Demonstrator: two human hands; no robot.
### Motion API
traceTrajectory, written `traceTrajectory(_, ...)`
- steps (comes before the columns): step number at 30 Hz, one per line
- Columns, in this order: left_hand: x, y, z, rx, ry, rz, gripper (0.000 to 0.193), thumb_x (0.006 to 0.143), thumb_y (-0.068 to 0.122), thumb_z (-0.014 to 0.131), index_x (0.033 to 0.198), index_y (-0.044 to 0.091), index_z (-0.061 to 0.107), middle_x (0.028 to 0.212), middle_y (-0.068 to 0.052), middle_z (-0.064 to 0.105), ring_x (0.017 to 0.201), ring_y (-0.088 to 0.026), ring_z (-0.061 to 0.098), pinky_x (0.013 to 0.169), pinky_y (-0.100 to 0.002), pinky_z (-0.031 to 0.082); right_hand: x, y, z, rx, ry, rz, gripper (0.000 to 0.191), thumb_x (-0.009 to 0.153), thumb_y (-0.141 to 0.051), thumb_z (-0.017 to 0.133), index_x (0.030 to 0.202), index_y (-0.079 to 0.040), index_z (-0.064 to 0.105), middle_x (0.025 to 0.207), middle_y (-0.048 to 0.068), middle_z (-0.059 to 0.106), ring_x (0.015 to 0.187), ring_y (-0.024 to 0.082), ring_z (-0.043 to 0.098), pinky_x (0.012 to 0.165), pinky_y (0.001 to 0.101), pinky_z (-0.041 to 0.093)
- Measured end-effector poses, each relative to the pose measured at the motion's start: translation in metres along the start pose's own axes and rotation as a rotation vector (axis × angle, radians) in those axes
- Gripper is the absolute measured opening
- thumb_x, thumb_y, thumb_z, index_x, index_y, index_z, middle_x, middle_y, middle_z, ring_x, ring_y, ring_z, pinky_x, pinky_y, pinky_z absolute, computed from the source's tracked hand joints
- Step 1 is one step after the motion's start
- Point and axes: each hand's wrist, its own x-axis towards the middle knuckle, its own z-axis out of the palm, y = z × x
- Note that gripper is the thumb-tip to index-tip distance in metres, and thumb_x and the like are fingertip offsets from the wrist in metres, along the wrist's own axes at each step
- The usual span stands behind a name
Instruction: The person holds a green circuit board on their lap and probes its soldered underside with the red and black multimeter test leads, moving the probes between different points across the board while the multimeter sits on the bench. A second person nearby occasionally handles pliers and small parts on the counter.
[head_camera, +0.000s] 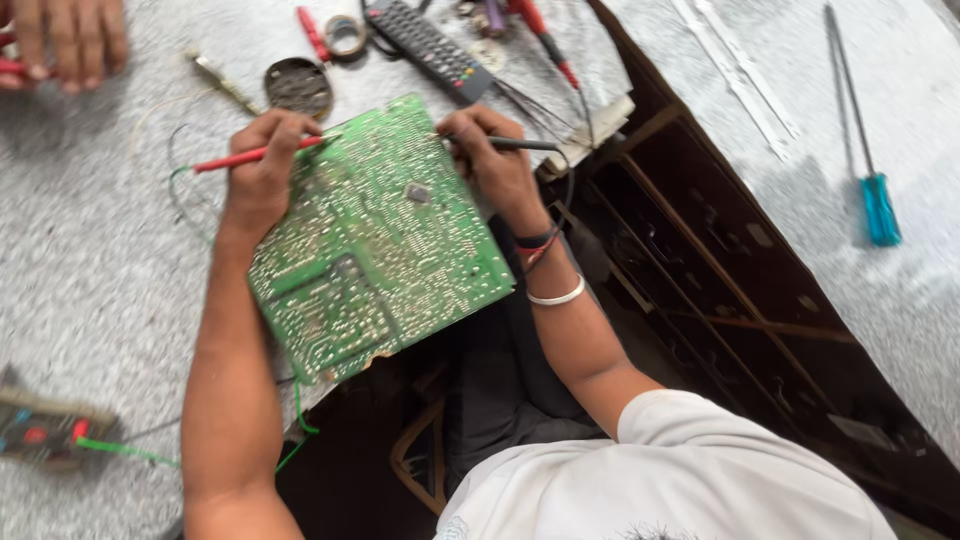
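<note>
Probing underway: left hand (262, 165) pinches red probe (245, 156), right hand (490, 160) pinches black probe (520, 144), both tips on green circuit board (375, 235); most pts prob unchecked

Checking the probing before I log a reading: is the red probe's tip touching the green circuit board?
Touching. In the head view the left hand holds the red probe, whose tip lies against the top edge of the green circuit board, with no gap showing.

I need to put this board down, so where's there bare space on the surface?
Bare floor lies left of the circuit board, between left forearm and multimeter. Another patch sits right, between the dark frame and blue screwdriver. Crowded above, around the remote.
</note>
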Motion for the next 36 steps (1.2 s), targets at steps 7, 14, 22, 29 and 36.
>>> traceTrajectory(7, -0.007, 0.008, 0.005, 0.061, 0.007, 0.06, 0.034, 0.119, 0.03, 0.055, 0.108, 0.001, 0.068, 0.095, 0.004, 0.06, 0.085, -0.004, 0.045, 0.075, -0.024, 0.037, -0.002, 0.001, -0.006, 0.245, -0.024, -0.124, 0.024, 0.099, -0.015, 0.073, 0.115, 0.001, 0.068, 0.087, 0.004, 0.068, 0.074, 0.01, 0.064, 0.065, 0.0264, 0.054)
traceTrajectory(14, -0.009, 0.01, 0.009, -0.008, 0.015, -0.073, 0.035, 0.115, 0.035, 0.059, 0.107, 0.002, 0.067, 0.089, 0.006, 0.057, 0.075, -0.002, 0.037, 0.066, -0.022, 0.029, 0.003, 0.009, -0.01, 0.189, -0.026, -0.155, 0.032, 0.096, -0.01, 0.077, 0.123, 0.003, 0.067, 0.101, 0.008, 0.071, 0.085, 0.013, 0.069, 0.075, 0.0284, 0.06)
traceTrajectory(22, -0.01, -0.009, -0.001, 0.105, -0.014, 0.04, 0.034, 0.119, 0.03, 0.057, 0.109, -0.001, 0.067, 0.101, -0.002, 0.064, 0.093, -0.009, 0.053, 0.085, -0.03, 0.044, 0.003, 0.0, -0.02, 0.035, -0.009, -0.213, 0.022, 0.1, -0.007, 0.072, 0.121, -0.003, 0.07, 0.109, 0.008, 0.073, 0.101, 0.016, 0.073, 0.091, 0.0313, 0.062)
traceTrajectory(29, 0.0, -0.027, -0.007, 0.424, -0.042, 0.581, 0.023, 0.122, 0.013, 0.05, 0.122, -0.005, 0.065, 0.111, -0.013, 0.065, 0.104, -0.021, 0.064, 0.093, -0.034, 0.051, 0.008, -0.011, -0.012, -0.051, -0.064, -0.207, 0.016, 0.1, -0.002, 0.07, 0.115, 0.003, 0.071, 0.106, 0.011, 0.074, 0.099, 0.019, 0.076, 0.089, 0.0304, 0.062)
traceTrajectory(36, -0.005, -0.028, -0.005, 0.019, -0.004, 0.074, 0.034, 0.115, 0.031, 0.057, 0.11, 0.0, 0.07, 0.094, -0.002, 0.066, 0.086, -0.011, 0.059, 0.08, -0.03, 0.05, 0.006, -0.004, -0.008, 0.015, -0.128, -0.26, 0.011, 0.104, 0.003, 0.063, 0.114, 0.006, 0.067, 0.106, 0.013, 0.073, 0.096, 0.019, 0.074, 0.091, 0.0313, 0.063)
